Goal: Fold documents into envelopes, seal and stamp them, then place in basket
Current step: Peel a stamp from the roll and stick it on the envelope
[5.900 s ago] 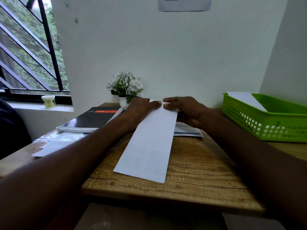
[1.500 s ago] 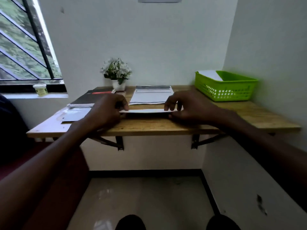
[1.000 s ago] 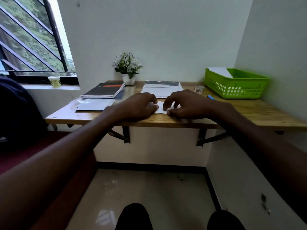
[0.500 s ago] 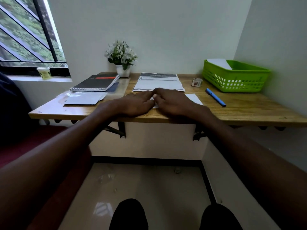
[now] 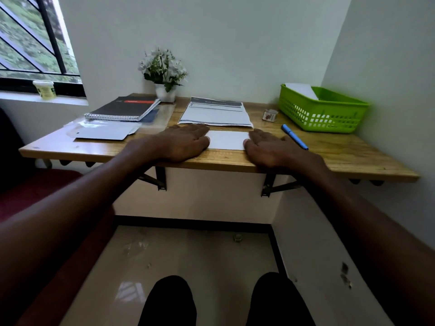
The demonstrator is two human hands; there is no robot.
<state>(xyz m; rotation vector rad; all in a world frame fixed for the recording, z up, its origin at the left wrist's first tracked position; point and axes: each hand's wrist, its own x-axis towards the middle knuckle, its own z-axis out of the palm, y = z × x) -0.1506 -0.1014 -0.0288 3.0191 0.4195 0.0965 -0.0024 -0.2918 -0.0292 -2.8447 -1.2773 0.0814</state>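
A folded white document (image 5: 227, 140) lies flat near the front edge of the wooden table (image 5: 341, 154). My left hand (image 5: 182, 142) rests palm down on its left end, fingers spread. My right hand (image 5: 270, 147) presses flat on its right end. Behind it lies a stack of printed documents (image 5: 215, 111). White envelopes in a clear plastic sleeve (image 5: 103, 131) sit at the left. A small stamp box (image 5: 270, 114) stands beside the green basket (image 5: 322, 114), which holds a white envelope (image 5: 301, 90).
A blue pen (image 5: 294, 136) lies right of my right hand. A black spiral notebook (image 5: 124, 109) and a white flower pot (image 5: 164, 74) stand at the back left. A small jar (image 5: 44, 89) sits on the window sill. Walls close in behind and on the right.
My hands have slid apart from the middle of the folded document to its two ends, uncovering its centre. The camera has tilted down slightly.
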